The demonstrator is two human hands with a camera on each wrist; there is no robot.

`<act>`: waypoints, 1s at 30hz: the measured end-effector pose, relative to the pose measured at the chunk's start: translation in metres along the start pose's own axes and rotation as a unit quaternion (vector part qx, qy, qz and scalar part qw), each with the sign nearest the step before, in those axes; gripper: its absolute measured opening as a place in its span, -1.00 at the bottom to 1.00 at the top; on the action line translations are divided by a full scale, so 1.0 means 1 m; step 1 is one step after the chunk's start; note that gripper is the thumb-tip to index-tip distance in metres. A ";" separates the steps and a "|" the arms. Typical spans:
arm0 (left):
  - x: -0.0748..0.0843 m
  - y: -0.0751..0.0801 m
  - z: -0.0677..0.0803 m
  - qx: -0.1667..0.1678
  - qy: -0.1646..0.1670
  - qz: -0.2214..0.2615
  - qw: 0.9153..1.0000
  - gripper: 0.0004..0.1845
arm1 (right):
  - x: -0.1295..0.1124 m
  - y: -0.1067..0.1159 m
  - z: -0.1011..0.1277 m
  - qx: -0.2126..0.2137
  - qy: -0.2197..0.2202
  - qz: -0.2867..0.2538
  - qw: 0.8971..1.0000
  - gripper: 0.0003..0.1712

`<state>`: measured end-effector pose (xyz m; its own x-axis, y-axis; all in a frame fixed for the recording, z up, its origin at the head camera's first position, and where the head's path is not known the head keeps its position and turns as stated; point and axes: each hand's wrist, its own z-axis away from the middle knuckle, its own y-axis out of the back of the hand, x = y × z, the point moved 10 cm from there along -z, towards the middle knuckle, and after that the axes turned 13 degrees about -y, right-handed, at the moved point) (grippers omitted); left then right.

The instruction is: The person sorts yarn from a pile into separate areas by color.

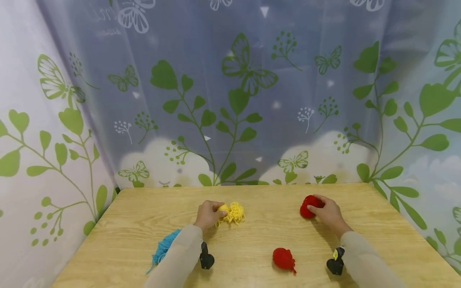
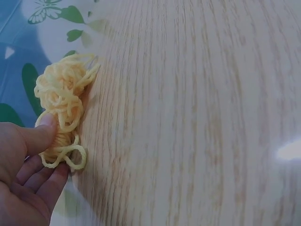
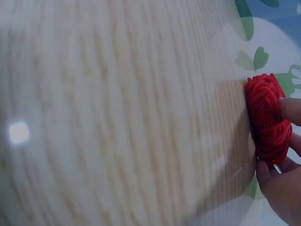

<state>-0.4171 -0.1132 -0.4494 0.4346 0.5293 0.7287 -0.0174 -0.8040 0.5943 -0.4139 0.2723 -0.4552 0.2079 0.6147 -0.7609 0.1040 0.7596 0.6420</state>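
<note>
My left hand [image 1: 210, 216] pinches one end of a loose, tangled bundle of yellow yarn [image 1: 235, 213] on the wooden table. In the left wrist view the thumb presses on the wound part of the yellow yarn [image 2: 61, 94], and loops spill out beyond it. Over at the right, my right hand [image 1: 328, 214] grips a wound bundle of red yarn [image 1: 307, 208], thumb on its near side. The right wrist view shows this red yarn [image 3: 265, 117] between thumb and fingers, at the table surface.
A second, smaller red yarn ball [image 1: 283, 259] lies nearer the front, between the forearms. Blue yarn [image 1: 165, 247] lies beside the left forearm, partly hidden by the sleeve. Behind the wooden table [image 1: 259, 236] hangs a curtain [image 1: 201, 80] printed with leaves and butterflies.
</note>
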 end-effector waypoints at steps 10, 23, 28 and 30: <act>0.003 0.004 0.001 0.013 -0.003 -0.011 1.000 -0.67 | 0.001 -0.002 0.000 -0.001 -0.003 0.000 1.000 -0.34; 0.011 0.005 0.006 0.010 -0.007 -0.029 0.999 -0.65 | 0.006 -0.004 0.002 0.002 -0.011 -0.001 1.000 -0.35; 0.012 0.004 0.005 0.009 -0.005 -0.032 0.999 -0.61 | 0.005 -0.004 0.002 0.000 -0.016 0.000 1.000 -0.35; 0.012 0.005 0.005 0.007 0.002 -0.029 1.000 -0.55 | 0.004 -0.003 0.002 0.002 -0.016 0.002 1.000 -0.36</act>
<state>-0.4076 -0.1123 -0.4394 0.4304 0.5759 0.6951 0.0203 -0.7760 0.6304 -0.4110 0.2723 -0.4597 0.2399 0.6110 -0.7544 0.1058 0.7560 0.6460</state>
